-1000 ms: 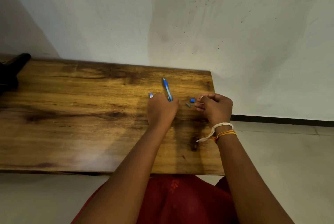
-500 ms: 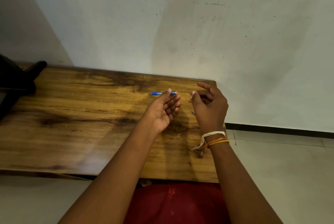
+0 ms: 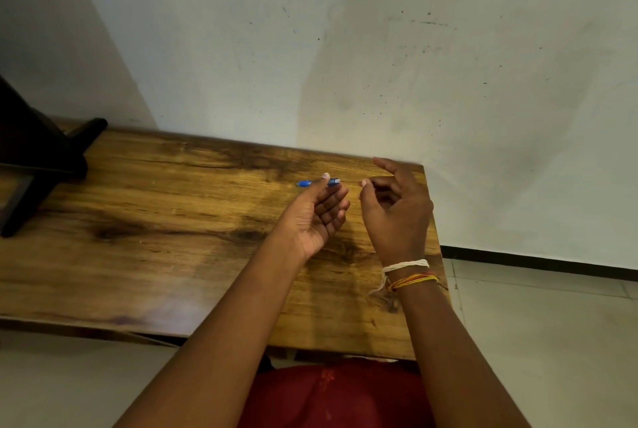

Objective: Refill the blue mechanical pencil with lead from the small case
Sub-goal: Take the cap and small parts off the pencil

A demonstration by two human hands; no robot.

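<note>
Pencil point(image 3: 317, 182), blue plastic and slim, lies level across the fingertips of the left hand point(image 3: 316, 217), pinned there by the thumb, with one end poking out to the left and its pale open end pointing right. That hand is palm-up, fingers loosely curled, so the grip is narrow and closed on the pencil alone. A hair-thin dark lead point(image 3: 350, 182) runs straight from the pencil's open end toward the right hand point(image 3: 397, 217), where thumb and forefinger pinch its far tip; the other fingers of that hand fan out, relaxed. Whether the lead has entered the barrel or only touches its mouth is too fine to tell. Both hands hover above the far right corner of the table point(image 3: 155, 238), a flat rectangular top of glossy wood with strong dark grain and knots. On the right wrist sit a white twisted thread point(image 3: 405, 265) and thinner orange and yellow threads point(image 3: 416, 279). A black angular stand point(image 3: 38, 165) rests at the table's left end. Behind is a matte pale wall point(image 3: 345, 48) flecked with small dark marks, and below, red cloth point(image 3: 331, 393) covers the person's lap.
</note>
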